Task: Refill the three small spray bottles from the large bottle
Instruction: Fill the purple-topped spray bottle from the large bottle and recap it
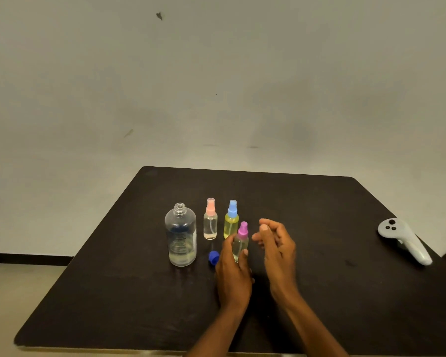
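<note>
The left hand [233, 269] is holding the small clear magenta-topped spray bottle [240, 244] upright, grip clamped round its body. At its three o'clock the right hand [276, 243] is hovering, grip apart and holding nothing. At nine o'clock the large clear plastic bottle [180, 235] is standing uncapped on the dark worktop [332, 300], clear liquid sitting in its lower part and its print unreadable. The round blue cap [213, 257] is lying between them. At eleven o'clock the pink-topped clear spray bottle [210, 224] and the blue-topped yellow spray bottle [231, 224] are standing capped.

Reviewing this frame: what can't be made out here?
Head view: print on the large bottle is too small to read.
Lower part of the purple-capped bottle, with its fill level, is covered by the left hand.
The blue cap is partly hidden behind that hand.
The table's near right corner is cut off by the right frame edge.
</note>
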